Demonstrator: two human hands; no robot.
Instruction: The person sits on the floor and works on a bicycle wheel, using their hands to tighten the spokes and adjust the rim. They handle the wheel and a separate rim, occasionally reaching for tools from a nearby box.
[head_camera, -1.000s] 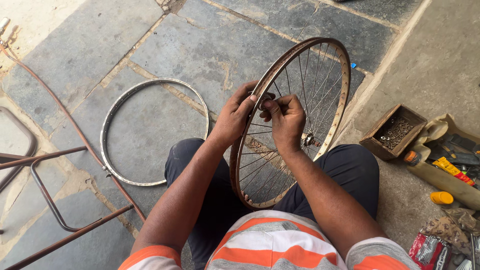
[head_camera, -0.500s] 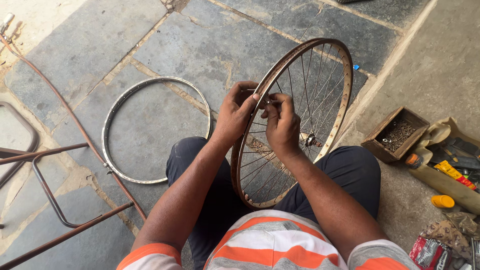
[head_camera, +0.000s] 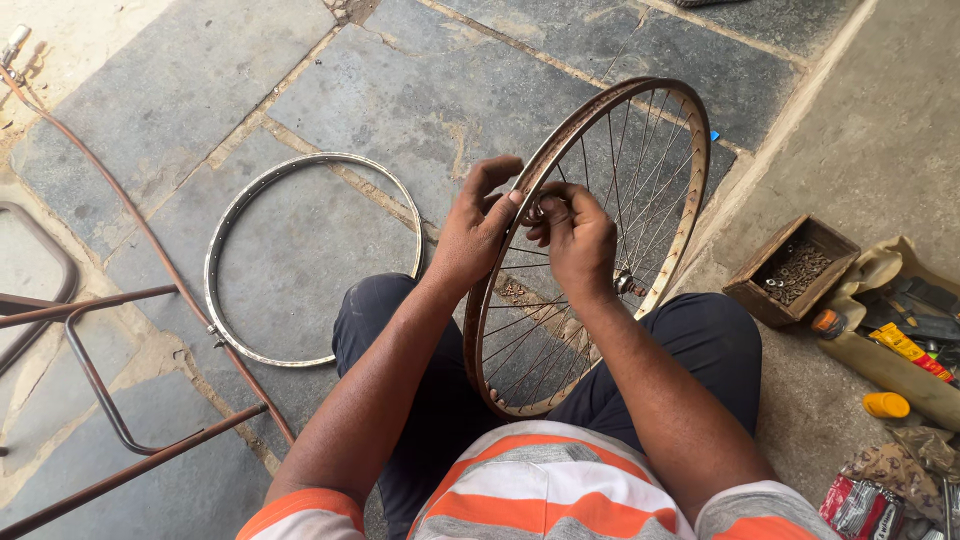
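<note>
- Since the earlier frames, both hands have stayed at the same spot on the rim, and the wheel leans much as it did; only the view has shifted a little.
- Nearest, the seated person's orange-and-white striped shirt (head_camera: 545, 490) and dark trousers (head_camera: 700, 345) fill the bottom edge of the view, knees apart.
- Between the knees stands the spoked bicycle wheel (head_camera: 640, 170), upright on its edge and tilted to the right, its lower part tucked against the lap, its top toward the far paving.
- Left hand (head_camera: 472, 235) grips the wheel's rim from the left, fingers (head_camera: 495, 172) curled over its outer edge and thumb pressed on it.
- Right hand (head_camera: 578, 235) is inside the rim among the spokes, fingers (head_camera: 545, 205) pinched on a small metal part at the rim, touching the left thumb; what the part is cannot be told.
- On the stone floor (head_camera: 160, 110) to the left lies a bare silver rim (head_camera: 222, 240), flat, just beside the left knee.
- Farther left, a rusty metal frame (head_camera: 100, 385) crosses the floor's lower-left corner, and a brown hose (head_camera: 110, 190) runs toward the far-left corner.
- On the right, near the floor's edge, a wooden box (head_camera: 760, 285) holds small metal bits.
- Beside it lie tools on a cloth (head_camera: 890, 360), with a yellow cap (head_camera: 886, 405) and a red packet (head_camera: 855, 508) nearer.
</note>
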